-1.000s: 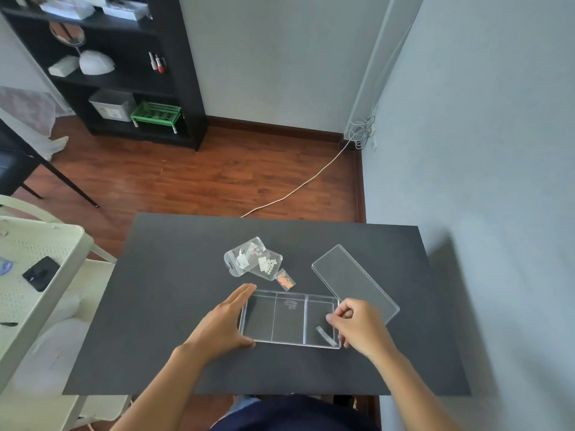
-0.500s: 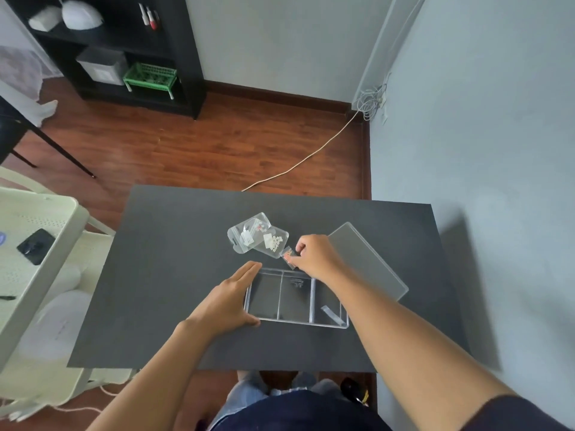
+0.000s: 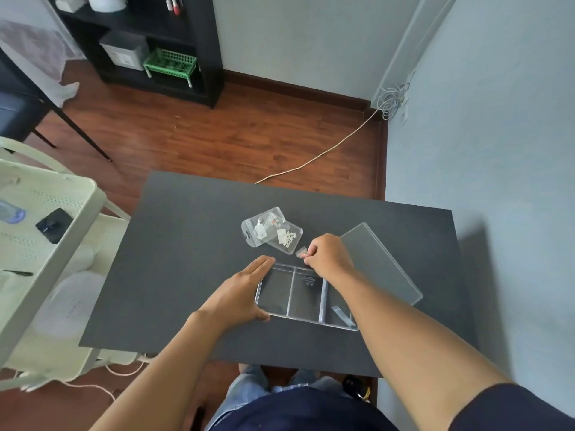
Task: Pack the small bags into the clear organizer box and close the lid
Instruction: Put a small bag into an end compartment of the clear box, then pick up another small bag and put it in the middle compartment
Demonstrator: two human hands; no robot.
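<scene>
A clear organizer box (image 3: 303, 295) with three compartments lies open on the black table (image 3: 186, 244). Its right compartment holds one small bag (image 3: 340, 313). My left hand (image 3: 239, 293) rests flat against the box's left side. Just beyond the box's far edge, my right hand (image 3: 326, 255) pinches a tiny bag with orange bits (image 3: 301, 252). Two larger clear bags (image 3: 272, 230) with white pieces lie overlapped farther back. The clear lid (image 3: 378, 259) lies flat to the right of the box.
A grey wall runs along the table's right side. A pale green cart (image 3: 46, 231) holding a black item stands at the left. A black shelf unit with a green basket (image 3: 169, 62) is at the far side of the wooden floor.
My right hand left the box's right compartment, where a small bag stays, and moved up to the tiny orange bag and closed on it. My left hand stayed put. The view tilted down.
</scene>
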